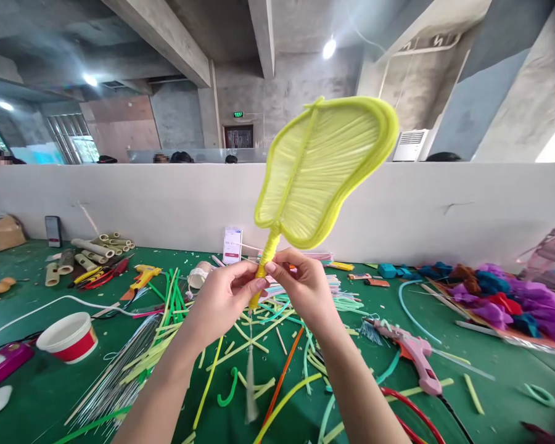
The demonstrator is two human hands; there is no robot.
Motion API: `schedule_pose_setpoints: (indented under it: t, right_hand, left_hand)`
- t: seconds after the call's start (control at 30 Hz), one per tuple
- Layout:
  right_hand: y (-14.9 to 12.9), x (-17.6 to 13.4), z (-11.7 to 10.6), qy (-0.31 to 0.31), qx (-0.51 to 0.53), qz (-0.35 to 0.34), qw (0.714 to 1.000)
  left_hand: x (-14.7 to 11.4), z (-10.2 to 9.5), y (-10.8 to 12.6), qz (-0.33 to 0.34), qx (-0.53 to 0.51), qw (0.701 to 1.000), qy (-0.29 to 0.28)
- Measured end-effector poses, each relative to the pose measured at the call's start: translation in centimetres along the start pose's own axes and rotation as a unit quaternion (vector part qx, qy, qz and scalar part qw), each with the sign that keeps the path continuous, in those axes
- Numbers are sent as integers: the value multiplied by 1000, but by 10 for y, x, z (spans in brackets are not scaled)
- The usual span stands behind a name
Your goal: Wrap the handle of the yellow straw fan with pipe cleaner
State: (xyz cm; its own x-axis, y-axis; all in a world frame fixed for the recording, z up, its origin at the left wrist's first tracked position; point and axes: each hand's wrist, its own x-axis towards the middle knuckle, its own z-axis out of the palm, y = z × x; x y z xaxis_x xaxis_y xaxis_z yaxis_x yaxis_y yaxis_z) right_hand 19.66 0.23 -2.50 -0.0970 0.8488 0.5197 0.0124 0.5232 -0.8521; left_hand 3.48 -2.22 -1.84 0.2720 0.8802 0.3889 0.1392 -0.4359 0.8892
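A yellow-green hand fan (pixel 324 172) is raised above the table, its wide leaf-shaped head tilted to the right. Its rim and centre rib look like fuzzy pipe cleaner, with pale strands filling the space between. My left hand (pixel 234 296) pinches the lower part of the wrapped yellow handle (pixel 269 250). Slightly higher, the thumb and fingers of my right hand (pixel 300 277) close on the same handle. From the handle's bottom end hangs a pale tassel (pixel 250 382), partly blurred.
Pipe cleaners and thin wires (pixel 120 376) litter the green table (pixel 444 302). A pink glue gun (pixel 414 351) lies right, a yellow one (pixel 143 277) left, near a paper cup (pixel 69 336) and bamboo pieces (pixel 95 250). A phone (pixel 232 243) leans against the white partition (pixel 120 197).
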Motion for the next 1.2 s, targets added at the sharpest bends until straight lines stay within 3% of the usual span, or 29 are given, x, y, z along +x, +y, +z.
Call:
schedule_pose_setpoints:
  t: [0.17, 0.3, 0.43, 0.57, 0.67, 0.8, 0.9, 1.03, 1.2]
  right_hand:
    - [5, 0, 11, 15, -36, 6, 999]
    - [3, -1, 15, 23, -83, -31, 996]
    - [2, -1, 14, -6, -136, -59, 989]
    - [24, 6, 23, -24, -291, 46, 955]
    - [60, 18, 47, -71, -348, 113, 928]
    - [109, 33, 88, -90, -413, 191, 886]
    - [130, 37, 106, -88, -434, 232, 866]
    - [129, 36, 104, -59, -411, 246, 876]
    - [87, 39, 71, -13, -303, 183, 935]
  left_hand:
    - [2, 5, -7, -36, -91, 995, 24]
    - [4, 5, -11, -7, -54, 995, 83]
    - [9, -10, -17, 19, -2, 989, 148]
    - [13, -33, -24, 41, -52, 969, 240]
    - [13, -43, -24, 58, -103, 955, 273]
    - [10, -42, -16, 51, -126, 955, 264]
    - [7, -40, -10, 40, -125, 961, 245]
    - [3, -39, -8, 31, -79, 971, 225]
    - [-2, -34, -1, 34, -28, 973, 228]
